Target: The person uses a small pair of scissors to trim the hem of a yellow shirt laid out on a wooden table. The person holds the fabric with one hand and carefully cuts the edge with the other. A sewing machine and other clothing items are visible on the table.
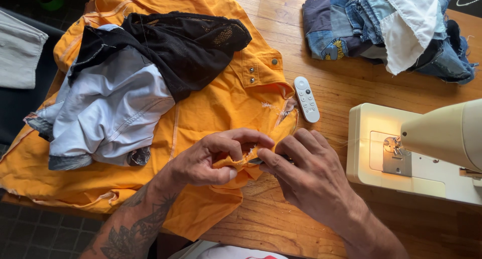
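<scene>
Lower centre, left hand (pixel 211 161) pinches orange garment (pixel 221 103) frayed edge, right hand (pixel 306 173) pinched on maybe a small tool, seam part-opened, more left, sewing machine (pixel 401 153) idle.

An orange garment (pixel 216 103), frayed at its edge and studded with snaps, lies spread flat, one hem bunched between the left fingers (pixel 236 141) and right fingertips (pixel 266 158).

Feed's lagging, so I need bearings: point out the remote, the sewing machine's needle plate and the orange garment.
remote (pixel 306 99): head view, middle of its white body, on the buttons.
needle plate (pixel 396 160): head view, centre of the metal plate under the needle.
orange garment (pixel 221 106): head view, flat bare cloth below the snaps.
</scene>
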